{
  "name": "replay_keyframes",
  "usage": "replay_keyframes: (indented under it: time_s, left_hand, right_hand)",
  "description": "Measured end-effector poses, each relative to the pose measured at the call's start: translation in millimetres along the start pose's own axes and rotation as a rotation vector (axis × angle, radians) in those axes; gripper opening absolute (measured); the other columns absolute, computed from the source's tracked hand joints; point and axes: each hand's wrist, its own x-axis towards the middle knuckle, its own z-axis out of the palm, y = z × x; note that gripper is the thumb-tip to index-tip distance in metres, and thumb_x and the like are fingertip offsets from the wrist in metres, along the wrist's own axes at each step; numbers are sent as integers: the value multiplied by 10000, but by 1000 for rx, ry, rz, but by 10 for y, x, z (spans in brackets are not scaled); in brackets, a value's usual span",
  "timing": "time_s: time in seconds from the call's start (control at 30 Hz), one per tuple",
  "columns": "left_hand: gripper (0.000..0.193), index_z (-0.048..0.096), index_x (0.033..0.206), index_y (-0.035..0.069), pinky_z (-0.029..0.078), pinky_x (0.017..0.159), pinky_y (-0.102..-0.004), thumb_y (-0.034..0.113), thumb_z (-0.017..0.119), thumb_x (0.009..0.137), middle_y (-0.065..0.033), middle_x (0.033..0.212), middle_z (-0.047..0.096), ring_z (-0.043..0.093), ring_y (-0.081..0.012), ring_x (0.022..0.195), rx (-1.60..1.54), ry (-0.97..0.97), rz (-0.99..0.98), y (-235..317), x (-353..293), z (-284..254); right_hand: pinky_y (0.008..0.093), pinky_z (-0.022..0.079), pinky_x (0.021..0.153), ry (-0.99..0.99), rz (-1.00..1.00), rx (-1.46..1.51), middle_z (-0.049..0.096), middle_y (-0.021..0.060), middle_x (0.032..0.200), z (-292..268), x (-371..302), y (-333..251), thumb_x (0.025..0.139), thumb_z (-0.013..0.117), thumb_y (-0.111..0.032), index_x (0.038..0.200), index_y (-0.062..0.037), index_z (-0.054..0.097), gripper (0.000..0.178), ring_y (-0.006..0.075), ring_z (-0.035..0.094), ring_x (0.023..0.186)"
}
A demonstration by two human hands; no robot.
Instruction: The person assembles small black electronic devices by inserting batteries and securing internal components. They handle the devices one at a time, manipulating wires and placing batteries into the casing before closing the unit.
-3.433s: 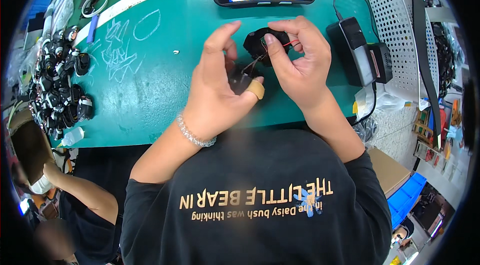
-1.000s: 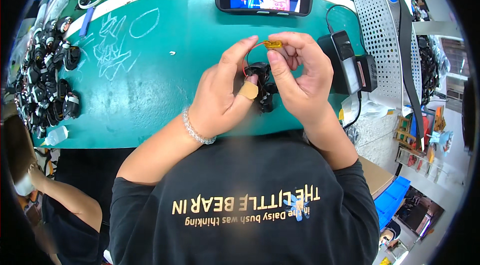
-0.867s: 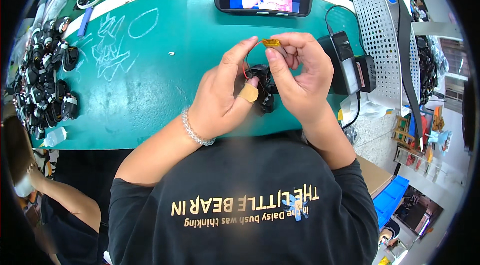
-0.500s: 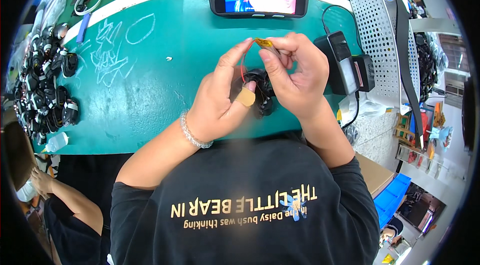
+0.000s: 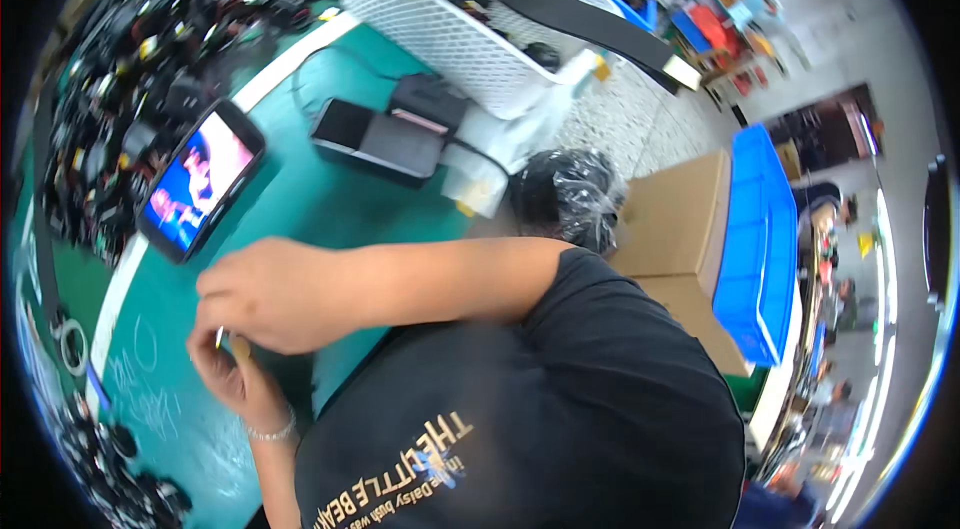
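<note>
Part [image 5: 220, 336], small and pale at the one edge that shows, set between the right hand [image 5: 270, 294] and the left hand [image 5: 225, 369], in the left half of the frame, below centre. Nearly all the rest hidden behind fingers; cannot make out its full shape or kind. Has the right hand laid across above the left, fingers bent inward on both. Looks like fingertip handling shared by the two, but cannot tell from this angle which hand grips the part, or how firmly. Wears a tan bandage [image 5: 240, 349] on the left thumb and a clear bracelet [image 5: 275, 429] at that wrist.

Seems to be midway through close handwork, with the part apparently held up rather than set down on the green table [image 5: 390, 219]. Would call next for steady support from the left fingers, fine control from the right, and a better view past the right knuckles. Worth guarding against a slip, with so little in sight.

Above the hands, a slanted phone [image 5: 200, 181]; at upper left, a pile of dark pieces [image 5: 110, 79]. Toward upper centre, a black box [image 5: 375, 142] and a white basket [image 5: 430, 19]. At lower left, another dark cluster [image 5: 110, 474], beside chalk marks [image 5: 150, 404].
</note>
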Motion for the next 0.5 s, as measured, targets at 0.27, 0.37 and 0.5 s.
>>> replay_keyframes:
  time_s: [0.27, 0.37, 0.5]
  left_hand:
    - [146, 479, 1040, 9, 384, 793, -282, 106, 456, 933, -90, 893, 535, 485, -142, 844, -53, 0, 32, 67, 37, 19]
    - [129, 480, 1018, 20, 382, 796, -284, 116, 455, 935, -89, 892, 531, 481, -143, 844, -26, 26, 43, 110, 10, 26]
    - [112, 473, 986, 24, 381, 795, -281, 124, 456, 936, -81, 876, 521, 478, -143, 837, -43, -12, 23, 173, -19, 151]
  right_hand:
    - [321, 457, 715, 589, -44, -486, 587, 72, 895, -1578, -1005, -285, 670, 681, -63, 903, -77, 611, 245, 213, 583, 876]
    - [249, 447, 651, 996, 262, -940, 581, 74, 944, -2646, -1565, -585, 799, 624, -80, 923, -56, 615, 127, 134, 581, 727]
    - [271, 428, 803, 848, 836, -899, 587, 50, 1020, -3836, -2785, -209, 869, 567, -219, 1151, -37, 547, 336, 120, 539, 917]
